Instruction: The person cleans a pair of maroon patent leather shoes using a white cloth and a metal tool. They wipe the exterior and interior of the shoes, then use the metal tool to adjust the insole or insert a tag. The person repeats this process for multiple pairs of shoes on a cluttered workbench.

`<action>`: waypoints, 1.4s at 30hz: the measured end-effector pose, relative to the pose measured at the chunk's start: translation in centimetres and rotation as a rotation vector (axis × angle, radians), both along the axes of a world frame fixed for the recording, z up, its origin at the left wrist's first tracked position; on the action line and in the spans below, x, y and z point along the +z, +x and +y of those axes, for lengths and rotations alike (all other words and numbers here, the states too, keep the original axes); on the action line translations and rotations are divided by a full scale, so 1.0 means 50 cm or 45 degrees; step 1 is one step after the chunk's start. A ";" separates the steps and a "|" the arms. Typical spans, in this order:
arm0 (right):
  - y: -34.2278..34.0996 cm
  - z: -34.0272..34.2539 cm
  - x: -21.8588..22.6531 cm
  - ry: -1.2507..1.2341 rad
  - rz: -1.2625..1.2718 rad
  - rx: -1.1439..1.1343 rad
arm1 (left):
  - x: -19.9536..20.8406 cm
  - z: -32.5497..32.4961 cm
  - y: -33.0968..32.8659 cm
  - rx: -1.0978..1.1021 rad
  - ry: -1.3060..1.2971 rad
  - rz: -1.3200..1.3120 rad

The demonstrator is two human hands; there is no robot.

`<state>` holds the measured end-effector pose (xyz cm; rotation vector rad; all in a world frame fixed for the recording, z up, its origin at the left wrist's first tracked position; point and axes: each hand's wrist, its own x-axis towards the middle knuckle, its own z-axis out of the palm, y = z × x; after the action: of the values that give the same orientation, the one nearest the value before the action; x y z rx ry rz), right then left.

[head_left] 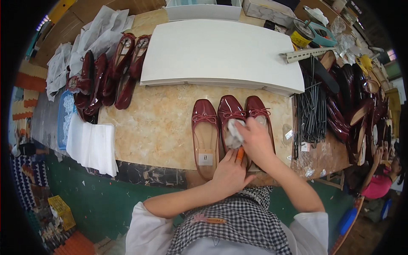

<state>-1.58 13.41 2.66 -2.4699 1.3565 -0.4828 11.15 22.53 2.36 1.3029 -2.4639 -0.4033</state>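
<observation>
Three dark red patent ballet flats with bows lie side by side, toes pointing away from me. The left flat point(205, 109) has a white tag on its insole. Over the middle flat point(229, 106), my right hand point(257, 142) is closed on crumpled white tissue paper point(233, 135), near the bow. My left hand point(231, 172) lies over this flat's heel end, with its thumb apart and fingers stretched toward the paper. An orange cover is on one finger; the fingertips are partly hidden. My right hand and wrist cover part of the right flat point(255, 104).
A large white board or stack point(216, 53) fills the back of the marbled table point(148, 123). More red flats point(121, 72) and white sheets point(91, 142) sit at left. Black rods point(312, 110) and piled dark shoes point(350, 110) stand at right. Another person point(378, 182) is at far right.
</observation>
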 end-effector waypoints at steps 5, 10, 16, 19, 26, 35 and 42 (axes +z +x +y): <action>0.054 -0.041 -0.022 -0.037 0.255 0.062 | 0.003 -0.005 -0.010 -0.006 0.131 -0.077; 0.014 -0.067 0.001 0.168 -0.198 -0.099 | -0.002 -0.004 -0.010 -0.003 0.050 -0.096; 0.039 -0.107 -0.013 0.100 -0.076 -0.208 | 0.035 -0.047 0.009 -0.141 0.226 -0.214; -0.034 -0.048 0.048 0.355 -0.620 -0.174 | 0.110 -0.100 0.088 0.058 0.306 0.312; -0.005 0.079 0.128 1.448 -1.517 0.064 | 0.125 -0.044 0.058 -0.506 1.782 2.160; -0.019 0.084 0.120 1.454 -1.463 0.056 | 0.139 -0.147 0.069 -0.702 1.984 1.990; -0.073 0.075 0.103 1.093 -1.375 -0.403 | 0.092 -0.541 0.116 0.608 -0.162 -0.276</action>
<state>-5.22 17.14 7.80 -1.0058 1.0829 -0.8774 16.95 -4.50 6.97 1.8892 -2.1867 0.0154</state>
